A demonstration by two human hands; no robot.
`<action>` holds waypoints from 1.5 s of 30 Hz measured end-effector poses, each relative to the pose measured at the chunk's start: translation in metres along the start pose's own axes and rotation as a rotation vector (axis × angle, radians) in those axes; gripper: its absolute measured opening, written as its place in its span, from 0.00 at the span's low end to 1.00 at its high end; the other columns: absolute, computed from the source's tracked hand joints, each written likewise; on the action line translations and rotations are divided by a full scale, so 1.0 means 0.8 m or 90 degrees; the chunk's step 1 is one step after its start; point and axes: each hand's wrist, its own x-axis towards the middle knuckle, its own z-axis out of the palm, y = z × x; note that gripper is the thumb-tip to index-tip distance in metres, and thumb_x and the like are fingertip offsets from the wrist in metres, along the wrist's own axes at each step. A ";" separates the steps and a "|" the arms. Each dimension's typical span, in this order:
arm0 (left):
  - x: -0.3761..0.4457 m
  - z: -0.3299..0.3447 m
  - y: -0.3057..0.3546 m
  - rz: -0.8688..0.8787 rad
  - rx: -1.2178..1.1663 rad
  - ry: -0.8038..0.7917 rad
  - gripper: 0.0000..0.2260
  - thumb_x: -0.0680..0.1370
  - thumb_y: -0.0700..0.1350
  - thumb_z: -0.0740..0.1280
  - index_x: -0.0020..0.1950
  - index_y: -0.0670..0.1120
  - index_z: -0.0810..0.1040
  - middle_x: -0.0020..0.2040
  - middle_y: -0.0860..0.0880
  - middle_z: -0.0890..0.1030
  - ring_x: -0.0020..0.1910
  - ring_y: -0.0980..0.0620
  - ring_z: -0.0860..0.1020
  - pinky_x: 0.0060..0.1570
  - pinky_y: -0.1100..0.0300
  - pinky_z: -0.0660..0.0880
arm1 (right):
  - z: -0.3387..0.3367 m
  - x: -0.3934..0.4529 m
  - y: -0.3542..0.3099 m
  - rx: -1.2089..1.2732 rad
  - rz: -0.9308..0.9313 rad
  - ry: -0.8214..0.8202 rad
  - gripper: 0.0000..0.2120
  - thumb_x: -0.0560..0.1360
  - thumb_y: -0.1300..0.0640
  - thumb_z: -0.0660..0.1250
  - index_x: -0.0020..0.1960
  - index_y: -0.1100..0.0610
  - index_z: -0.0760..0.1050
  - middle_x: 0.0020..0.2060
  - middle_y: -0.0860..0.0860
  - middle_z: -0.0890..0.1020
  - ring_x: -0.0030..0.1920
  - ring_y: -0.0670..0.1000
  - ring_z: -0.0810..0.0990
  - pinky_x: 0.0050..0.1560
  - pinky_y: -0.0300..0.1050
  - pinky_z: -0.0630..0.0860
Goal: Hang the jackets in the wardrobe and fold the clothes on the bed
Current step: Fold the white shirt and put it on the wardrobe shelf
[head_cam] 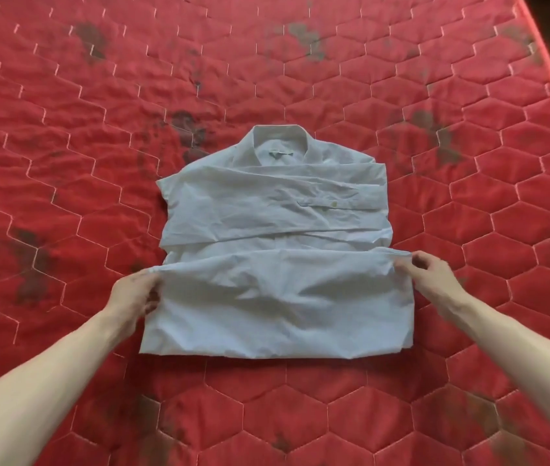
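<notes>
White shirt (277,210) lies mid-bed (65,129) on the red quilted mattress, collar (280,137) at its far end, sleeves crossed over its body. Left hand (137,294) and right hand (430,274) each pinch a corner of its folded-up hem.

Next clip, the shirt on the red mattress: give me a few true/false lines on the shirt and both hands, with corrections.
1. The white shirt lies on the red mattress with its collar away from the person. True.
2. Both sleeves hang out flat to the sides. False: they are folded across the chest.
3. The left hand and the right hand each pinch a corner of the bottom flap. True.
4. The bottom flap already covers the collar. False: it reaches only partway up, below the crossed sleeves.
5. A jacket lies beside the shirt. False: only the shirt shows.
</notes>
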 end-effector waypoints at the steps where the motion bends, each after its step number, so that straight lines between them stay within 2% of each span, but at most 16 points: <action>1: 0.003 0.000 -0.003 0.055 0.080 0.019 0.03 0.78 0.42 0.72 0.47 0.44 0.85 0.41 0.48 0.82 0.40 0.49 0.77 0.38 0.58 0.72 | 0.003 0.002 -0.004 0.013 0.006 -0.012 0.06 0.79 0.57 0.72 0.51 0.61 0.83 0.42 0.50 0.83 0.41 0.48 0.78 0.33 0.27 0.72; 3: 0.010 -0.004 -0.004 0.152 0.197 0.055 0.07 0.77 0.44 0.75 0.43 0.41 0.86 0.40 0.47 0.83 0.40 0.50 0.77 0.38 0.56 0.71 | 0.007 0.005 -0.015 0.017 -0.015 -0.010 0.06 0.79 0.55 0.74 0.52 0.58 0.85 0.45 0.49 0.85 0.43 0.45 0.80 0.37 0.26 0.73; 6: 0.010 -0.007 0.008 0.245 0.165 0.132 0.11 0.79 0.43 0.70 0.42 0.35 0.80 0.37 0.47 0.76 0.39 0.51 0.71 0.37 0.53 0.67 | 0.005 0.002 -0.036 0.032 -0.119 0.074 0.04 0.79 0.57 0.74 0.50 0.58 0.85 0.42 0.50 0.85 0.41 0.42 0.79 0.43 0.28 0.72; 9: 0.002 0.003 0.015 0.324 0.164 0.201 0.14 0.82 0.42 0.64 0.40 0.36 0.68 0.36 0.47 0.68 0.36 0.49 0.66 0.38 0.48 0.65 | 0.009 -0.002 -0.042 -0.069 -0.225 0.164 0.02 0.80 0.59 0.72 0.48 0.56 0.82 0.38 0.46 0.84 0.40 0.40 0.80 0.44 0.30 0.70; 16: 0.025 0.028 0.012 0.268 0.187 0.203 0.16 0.79 0.41 0.64 0.34 0.46 0.62 0.32 0.51 0.63 0.32 0.49 0.62 0.35 0.48 0.63 | 0.038 0.038 -0.024 -0.185 -0.136 0.141 0.05 0.81 0.55 0.69 0.50 0.56 0.81 0.41 0.50 0.85 0.47 0.55 0.83 0.47 0.45 0.71; 20: 0.037 0.027 0.013 0.231 0.209 0.203 0.12 0.71 0.50 0.62 0.32 0.46 0.64 0.30 0.51 0.64 0.32 0.46 0.64 0.34 0.51 0.64 | 0.050 0.054 -0.022 -0.278 -0.137 0.184 0.09 0.82 0.49 0.67 0.52 0.55 0.80 0.45 0.57 0.86 0.49 0.62 0.83 0.50 0.56 0.77; 23: 0.039 0.026 0.006 0.226 0.341 0.265 0.09 0.75 0.50 0.64 0.41 0.44 0.72 0.39 0.47 0.75 0.44 0.39 0.74 0.45 0.47 0.70 | 0.057 0.057 -0.022 -0.385 -0.190 0.254 0.14 0.81 0.48 0.62 0.55 0.57 0.79 0.49 0.58 0.82 0.53 0.63 0.78 0.54 0.58 0.72; 25: 0.037 0.026 -0.005 0.381 0.482 0.321 0.08 0.77 0.47 0.63 0.53 0.45 0.75 0.53 0.42 0.75 0.55 0.37 0.72 0.56 0.42 0.67 | 0.060 0.051 -0.019 -0.444 -0.253 0.297 0.16 0.81 0.50 0.61 0.64 0.56 0.76 0.59 0.57 0.79 0.60 0.61 0.74 0.59 0.60 0.70; 27: 0.029 0.034 -0.017 0.665 0.604 0.216 0.15 0.77 0.47 0.62 0.61 0.43 0.75 0.60 0.40 0.74 0.58 0.37 0.71 0.57 0.42 0.65 | 0.071 0.039 -0.016 -0.486 -0.409 0.261 0.19 0.83 0.55 0.61 0.72 0.58 0.72 0.68 0.58 0.74 0.67 0.62 0.72 0.65 0.58 0.67; 29: 0.017 0.054 -0.031 0.895 0.678 0.038 0.18 0.77 0.47 0.62 0.66 0.44 0.76 0.66 0.40 0.76 0.61 0.37 0.73 0.61 0.43 0.66 | 0.089 0.018 -0.012 -0.534 -0.613 0.095 0.22 0.83 0.54 0.60 0.76 0.57 0.69 0.75 0.58 0.71 0.74 0.61 0.70 0.71 0.56 0.64; 30: 0.012 0.067 -0.039 0.940 0.714 -0.041 0.21 0.77 0.47 0.62 0.69 0.45 0.76 0.69 0.40 0.77 0.66 0.37 0.73 0.65 0.43 0.66 | 0.100 0.008 -0.006 -0.578 -0.679 0.001 0.24 0.84 0.51 0.58 0.79 0.55 0.68 0.79 0.56 0.68 0.78 0.59 0.67 0.75 0.55 0.62; 32: 0.011 0.095 -0.055 0.913 0.808 -0.145 0.25 0.79 0.50 0.61 0.77 0.46 0.74 0.77 0.43 0.73 0.76 0.39 0.69 0.73 0.40 0.64 | 0.118 -0.004 0.010 -0.664 -0.689 -0.104 0.27 0.85 0.44 0.54 0.82 0.51 0.64 0.83 0.51 0.61 0.82 0.55 0.60 0.79 0.57 0.59; 36: 0.042 0.119 -0.054 0.718 0.893 -0.157 0.30 0.83 0.60 0.54 0.85 0.54 0.58 0.85 0.49 0.56 0.84 0.42 0.54 0.74 0.26 0.55 | 0.124 0.005 0.040 -0.637 -0.404 -0.003 0.31 0.83 0.37 0.50 0.84 0.45 0.54 0.84 0.50 0.54 0.84 0.53 0.50 0.80 0.61 0.56; 39: 0.057 0.118 -0.051 0.705 0.902 -0.149 0.33 0.82 0.66 0.53 0.86 0.58 0.53 0.86 0.51 0.50 0.85 0.42 0.48 0.75 0.23 0.47 | 0.123 0.014 0.050 -0.620 -0.366 0.023 0.32 0.83 0.38 0.50 0.85 0.46 0.52 0.85 0.50 0.52 0.84 0.54 0.49 0.81 0.57 0.52; 42: 0.050 0.110 -0.049 0.723 0.861 -0.122 0.35 0.82 0.65 0.55 0.86 0.52 0.55 0.86 0.47 0.52 0.85 0.42 0.51 0.77 0.28 0.50 | 0.122 0.011 0.049 -0.620 -0.397 0.038 0.33 0.83 0.39 0.52 0.85 0.49 0.53 0.85 0.53 0.53 0.84 0.56 0.51 0.81 0.59 0.53; 45: 0.032 0.080 -0.061 0.785 0.838 -0.127 0.34 0.82 0.64 0.57 0.82 0.45 0.66 0.79 0.41 0.67 0.77 0.39 0.69 0.76 0.39 0.59 | 0.108 -0.009 0.051 -0.605 -0.484 0.062 0.31 0.83 0.42 0.57 0.83 0.54 0.61 0.83 0.56 0.59 0.82 0.58 0.59 0.79 0.61 0.59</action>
